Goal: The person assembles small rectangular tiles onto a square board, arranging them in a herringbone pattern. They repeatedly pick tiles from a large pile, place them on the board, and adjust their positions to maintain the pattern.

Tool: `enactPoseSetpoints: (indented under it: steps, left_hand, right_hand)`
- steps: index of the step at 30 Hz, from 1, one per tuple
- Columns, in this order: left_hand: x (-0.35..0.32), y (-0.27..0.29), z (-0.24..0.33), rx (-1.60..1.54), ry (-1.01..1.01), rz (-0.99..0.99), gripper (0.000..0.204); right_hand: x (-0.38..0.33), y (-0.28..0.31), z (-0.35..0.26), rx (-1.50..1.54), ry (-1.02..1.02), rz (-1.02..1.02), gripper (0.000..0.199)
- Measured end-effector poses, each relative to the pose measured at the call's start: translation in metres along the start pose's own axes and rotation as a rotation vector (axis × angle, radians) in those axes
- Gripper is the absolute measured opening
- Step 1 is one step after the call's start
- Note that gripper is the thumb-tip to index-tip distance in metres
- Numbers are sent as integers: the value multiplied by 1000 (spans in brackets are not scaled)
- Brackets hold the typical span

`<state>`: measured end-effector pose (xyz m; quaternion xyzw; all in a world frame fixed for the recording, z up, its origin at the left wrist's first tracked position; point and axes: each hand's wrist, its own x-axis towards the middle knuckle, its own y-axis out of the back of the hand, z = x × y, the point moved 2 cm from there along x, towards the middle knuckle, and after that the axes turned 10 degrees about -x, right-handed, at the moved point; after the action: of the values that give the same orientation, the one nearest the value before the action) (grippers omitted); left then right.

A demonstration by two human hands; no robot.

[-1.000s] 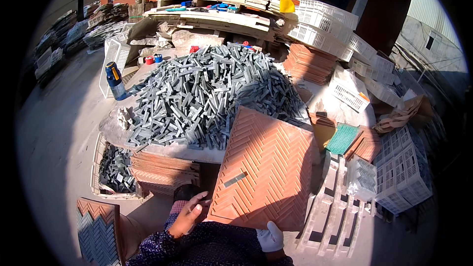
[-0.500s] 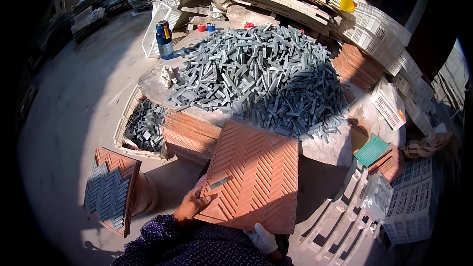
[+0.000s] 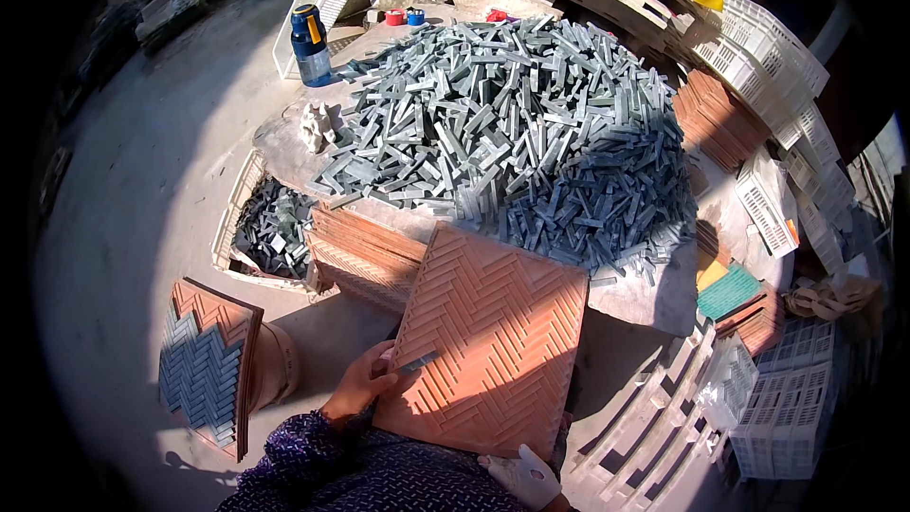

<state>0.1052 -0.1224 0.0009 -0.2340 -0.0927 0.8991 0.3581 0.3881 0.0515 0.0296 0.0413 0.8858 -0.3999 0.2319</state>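
Observation:
An orange herringbone mould tray [image 3: 493, 313] with slanted slots lies tilted across my lap. My left hand [image 3: 363, 384] grips its left edge, thumb on top and fingers hidden beneath. Close to that thumb, one dark grey stone strip [image 3: 418, 362] rests on the tray; the other visible slots hold no strips. My right hand [image 3: 523, 477], in a white glove, is just below the tray's near edge, palm up with fingers apart and nothing in it. Beyond the tray rises a large heap of grey stone strips [image 3: 512, 123] on a stone-like table [image 3: 635, 301].
A partly filled mould tray [image 3: 201, 374] sits on a round stand at left. Behind it are a crate of dark pieces [image 3: 227, 228] and stacked orange trays [image 3: 365, 251]. A blue bottle [image 3: 311, 47] stands far left; a pallet [image 3: 645, 417] and white crates [image 3: 782, 427] are at right.
My right hand has come away from the tray's near edge and turned palm up, its fingers opening. The left hand still holds the tray. The whole view has shifted slightly.

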Motion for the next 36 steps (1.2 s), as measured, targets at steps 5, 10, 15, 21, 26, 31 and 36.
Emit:
enactPoseSetpoints:
  steps: [5, 10, 15, 21, 26, 31, 36]
  left_hand:
    - [6, -19, 34, 914, -517, 47, 42]
    - [24, -37, 18, 1120, -606, -101, 32]
    - [23, -29, 12, 1224, -663, -114, 30]
    - [80, -50, 86, 1084, -663, -152, 58]
    - [214, -19, 150, 1021, -878, 258, 74]
    - [306, 16, 209, 925, -990, 559, 67]
    - [362, 10, 209, 691, -840, 466, 66]
  right_hand:
    - [-10, -32, -58, -168, -153, 137, 39]
    - [13, 3, -76, -382, -167, 443, 43]
    - [71, 4, -136, -826, 193, 418, 30]
    - [169, 44, -226, -1369, 664, 703, 43]
    - [202, 82, -360, -1843, 1070, 1237, 65]
    - [171, 142, -456, -1396, 738, 1574, 72]
    - [183, 164, -458, -1140, 653, 1570, 78]
